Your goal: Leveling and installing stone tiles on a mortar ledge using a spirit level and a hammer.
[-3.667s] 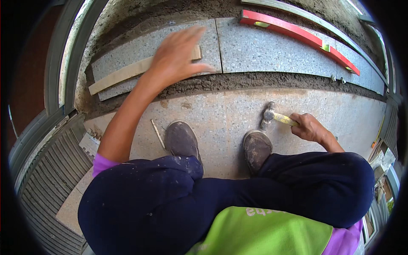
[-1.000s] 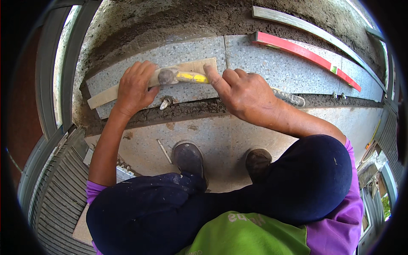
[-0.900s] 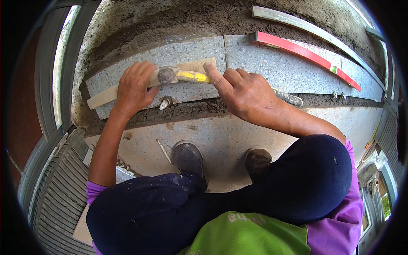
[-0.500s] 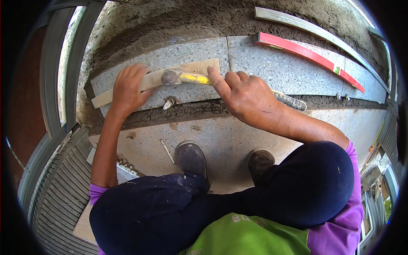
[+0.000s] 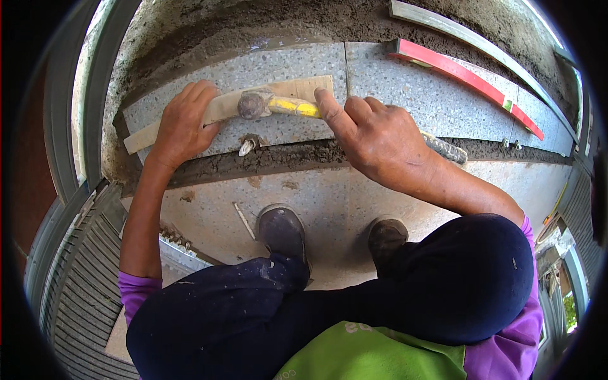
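A pale wooden strip (image 5: 309, 86) lies on a grey speckled tile (image 5: 291, 63). Near its left end my left hand (image 5: 183, 125) grips it, fingers over the far edge and thumb on the near side. My right hand (image 5: 387, 144) is closed round the handle of a hammer (image 5: 292, 106), yellow toward the head and dark at the butt. The hammer's round, dirty head is at the middle of the strip; whether it touches the wood I cannot tell. A small clip-like piece (image 5: 247, 146) sticks out at the tile's near edge.
A red spirit level (image 5: 465, 75) rests on the tiles at the right, with a long metal straightedge (image 5: 468, 43) beyond it. Dark mortar (image 5: 297, 152) fills the gap before the near paving (image 5: 329, 196), where my shoes stand. Metal frames (image 5: 101, 95) rise at the left.
The view has shifted slightly, so the strip and both hands appear a little higher. Hammer and strip keep nearly the same position relative to each other. The left fingers, blurred before, are now sharp.
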Demonstrator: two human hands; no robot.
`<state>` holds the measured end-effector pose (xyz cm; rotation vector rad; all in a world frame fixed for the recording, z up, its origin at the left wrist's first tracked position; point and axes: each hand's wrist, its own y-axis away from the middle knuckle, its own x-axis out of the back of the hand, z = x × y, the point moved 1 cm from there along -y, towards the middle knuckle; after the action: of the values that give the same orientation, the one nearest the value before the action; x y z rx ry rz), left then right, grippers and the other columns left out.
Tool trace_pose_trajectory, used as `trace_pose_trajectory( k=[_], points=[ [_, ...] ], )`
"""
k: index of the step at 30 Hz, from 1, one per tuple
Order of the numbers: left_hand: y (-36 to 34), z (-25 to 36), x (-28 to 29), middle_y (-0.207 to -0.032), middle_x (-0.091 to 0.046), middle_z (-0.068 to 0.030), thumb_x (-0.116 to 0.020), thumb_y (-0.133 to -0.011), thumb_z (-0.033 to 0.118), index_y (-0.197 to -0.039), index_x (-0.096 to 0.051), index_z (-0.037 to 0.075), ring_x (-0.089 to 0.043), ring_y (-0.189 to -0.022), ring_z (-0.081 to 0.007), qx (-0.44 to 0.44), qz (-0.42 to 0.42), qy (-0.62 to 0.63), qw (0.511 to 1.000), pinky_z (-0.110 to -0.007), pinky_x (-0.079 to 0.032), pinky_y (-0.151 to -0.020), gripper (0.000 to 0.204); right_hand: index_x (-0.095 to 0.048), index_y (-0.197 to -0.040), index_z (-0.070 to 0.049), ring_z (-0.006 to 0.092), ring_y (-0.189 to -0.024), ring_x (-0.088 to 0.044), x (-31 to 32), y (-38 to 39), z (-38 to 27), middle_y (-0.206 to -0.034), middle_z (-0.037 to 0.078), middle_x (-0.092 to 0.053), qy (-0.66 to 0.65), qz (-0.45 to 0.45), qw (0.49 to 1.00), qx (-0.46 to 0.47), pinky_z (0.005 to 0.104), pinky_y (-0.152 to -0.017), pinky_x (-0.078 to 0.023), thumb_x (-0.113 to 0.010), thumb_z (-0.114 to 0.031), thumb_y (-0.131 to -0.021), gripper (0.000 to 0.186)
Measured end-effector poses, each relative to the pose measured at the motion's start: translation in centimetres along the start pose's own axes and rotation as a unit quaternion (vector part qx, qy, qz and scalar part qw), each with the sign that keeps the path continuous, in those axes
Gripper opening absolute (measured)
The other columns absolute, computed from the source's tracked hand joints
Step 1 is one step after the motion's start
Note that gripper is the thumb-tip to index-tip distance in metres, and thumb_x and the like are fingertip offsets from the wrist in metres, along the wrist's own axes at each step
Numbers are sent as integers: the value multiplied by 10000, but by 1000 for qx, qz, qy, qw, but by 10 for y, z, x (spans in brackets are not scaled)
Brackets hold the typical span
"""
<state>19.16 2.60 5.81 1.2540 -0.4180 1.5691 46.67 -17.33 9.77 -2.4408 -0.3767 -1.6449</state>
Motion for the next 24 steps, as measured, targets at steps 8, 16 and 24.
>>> trace_pose_trajectory(
  k=[8, 16, 24],
  points=[
    [-3, -1, -6, -1052, -577, -145, -800, -694, 88, -1054, -595, 24, -592, -1019, -363, -41, 43, -30, 998, -458, -500, -852, 419, -506, -1363, 93, 217, -645, -643, 1, -10, -6, -772, 106, -601, -14, 6, 999, 36, 338, -487, -525, -628, -88, -859, 550],
    [-3, 0, -4, -1028, -568, -143, -806, -669, 78, -1041, -592, 30, -593, -1007, -357, -53, 64, -20, 996, -454, -500, -835, 432, -516, -1371, 107, 226, -680, -653, -3, -13, -6, -782, 119, -609, -5, -20, 999, 33, 340, -495, -532, -631, -93, -843, 576],
    [-2, -4, -5, -1152, -587, -199, -690, -591, 20, -1123, -582, -16, -582, -1087, -434, -22, 29, -9, 999, -475, -508, -893, 545, -511, -1375, 118, 234, -669, -653, -1, -16, -8, -792, 129, -616, 6, -34, 999, 29, 342, -492, -532, -623, -92, -842, 584]
  ],
)
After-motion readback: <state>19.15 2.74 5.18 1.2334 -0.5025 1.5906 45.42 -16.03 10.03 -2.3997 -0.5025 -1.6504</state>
